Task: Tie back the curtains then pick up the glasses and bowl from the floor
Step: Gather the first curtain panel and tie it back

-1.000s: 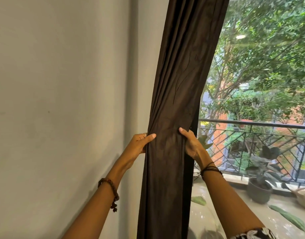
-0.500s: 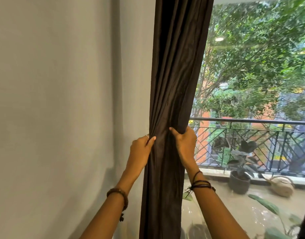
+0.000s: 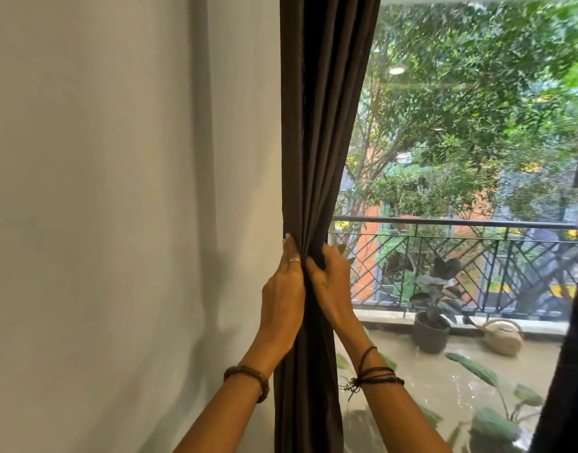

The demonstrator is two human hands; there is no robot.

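Both hands squeeze the dark brown pleated fabric curtain [image 3: 317, 165] into a narrow bunch: left hand [image 3: 282, 289] grips its left side, right hand [image 3: 330, 282] its right side, beside the pale grey wall [image 3: 117, 191] at the window's left edge.

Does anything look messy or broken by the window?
Nothing looks broken. On the balcony, the pale watering can seems to lean beside the dark plant pot. Both hands, left and right, bunch the brown curtain neatly.
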